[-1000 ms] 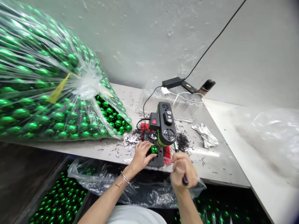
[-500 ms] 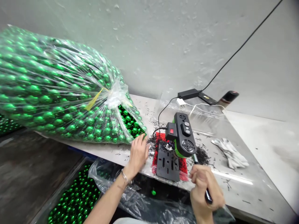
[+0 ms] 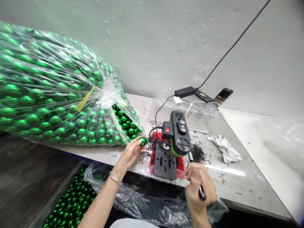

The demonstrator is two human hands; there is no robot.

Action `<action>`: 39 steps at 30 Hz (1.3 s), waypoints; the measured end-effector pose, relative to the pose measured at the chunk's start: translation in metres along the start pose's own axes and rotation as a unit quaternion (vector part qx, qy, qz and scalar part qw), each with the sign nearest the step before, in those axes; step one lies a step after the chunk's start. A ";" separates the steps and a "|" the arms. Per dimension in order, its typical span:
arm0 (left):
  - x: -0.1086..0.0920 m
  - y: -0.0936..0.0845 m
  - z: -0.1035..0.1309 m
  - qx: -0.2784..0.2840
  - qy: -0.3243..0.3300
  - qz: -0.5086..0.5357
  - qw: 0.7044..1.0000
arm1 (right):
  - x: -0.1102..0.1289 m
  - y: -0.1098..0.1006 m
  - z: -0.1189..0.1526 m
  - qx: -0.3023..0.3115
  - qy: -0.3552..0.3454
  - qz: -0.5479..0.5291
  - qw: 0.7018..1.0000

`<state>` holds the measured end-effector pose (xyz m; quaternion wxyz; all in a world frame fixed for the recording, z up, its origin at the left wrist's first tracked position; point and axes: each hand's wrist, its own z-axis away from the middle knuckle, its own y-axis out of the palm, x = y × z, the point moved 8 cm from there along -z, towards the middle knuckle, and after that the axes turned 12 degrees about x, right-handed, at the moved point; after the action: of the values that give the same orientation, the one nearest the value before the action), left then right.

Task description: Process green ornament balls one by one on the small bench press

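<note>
Between the fingertips of my left hand [image 3: 131,153] is a shiny green ball [image 3: 143,141], just outside the torn opening of a big clear bag [image 3: 106,93] full of green balls. My right hand [image 3: 200,183] is wrapped round the black lever handle [image 3: 202,193] of a small black and green machine [image 3: 180,134]. The machine has a slotted black base plate [image 3: 165,167] lying over red material [image 3: 180,163]. Small black pieces [image 3: 199,153] are scattered on both sides of it.
White gloves [image 3: 224,148] lie on the table [image 3: 249,177] at the right. Behind the machine are a black power adapter [image 3: 185,91], cables, a clear plastic tray [image 3: 201,122] and a dark-topped bottle [image 3: 224,95]. A lined bin of green balls [image 3: 71,202] stands below the table at the left.
My left hand has drawn back from the bag's opening and now shows a green ball in its fingers. My right hand still grips the handle. The whole view has shifted slightly.
</note>
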<state>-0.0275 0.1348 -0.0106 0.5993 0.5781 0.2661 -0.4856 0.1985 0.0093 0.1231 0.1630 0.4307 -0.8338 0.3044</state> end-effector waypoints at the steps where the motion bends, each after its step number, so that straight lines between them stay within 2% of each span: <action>1: 0.010 0.005 0.004 0.008 -0.029 0.071 0.997 | 0.000 0.000 0.000 -0.001 0.000 0.000 1.000; 3: 0.027 0.012 0.010 0.001 -0.073 0.140 0.988 | 0.000 0.000 0.000 0.000 0.001 0.002 1.000; 5: 0.043 0.018 0.011 -0.008 -0.098 0.132 0.986 | 0.000 0.000 -0.001 0.004 0.001 0.006 1.000; 7: 0.056 0.026 0.009 0.001 -0.104 0.067 0.992 | 0.002 0.000 -0.002 0.010 0.000 0.011 1.000; 10: 0.063 0.043 0.003 0.057 -0.068 -0.115 0.989 | 0.004 0.000 -0.005 0.019 -0.003 0.020 1.000; 12: 0.061 0.058 0.003 0.092 -0.020 -0.254 0.963 | 0.006 0.000 -0.006 0.022 -0.004 0.027 0.999; 16: 0.050 0.079 0.007 0.106 0.069 -0.469 0.874 | 0.006 0.001 -0.006 0.029 -0.006 0.033 0.999; 20: 0.047 0.095 0.010 0.135 0.130 -0.558 0.809 | 0.006 0.001 -0.006 0.030 -0.012 0.031 0.999; 24: 0.051 0.101 0.009 0.139 0.175 -0.602 0.766 | 0.007 0.000 -0.006 0.030 -0.013 0.030 0.999; 27: 0.054 0.099 0.011 0.110 0.204 -0.617 0.752 | 0.006 0.001 -0.003 0.036 -0.012 0.022 0.999; 31: 0.056 0.095 0.015 0.088 0.232 -0.615 0.748 | -0.009 0.008 0.014 0.044 -0.020 0.015 0.999; 35: 0.058 0.094 0.015 0.091 0.236 -0.605 0.755 | -0.025 0.018 0.040 0.007 -0.081 0.028 0.996; 39: 0.059 0.094 0.014 0.090 0.230 -0.599 0.762 | -0.039 0.025 0.055 -0.025 -0.085 0.024 0.996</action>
<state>0.0755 0.0920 -0.0194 0.0525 0.4462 0.6431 -0.6201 0.2003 0.0091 0.0516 0.0948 0.4307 -0.8620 0.2499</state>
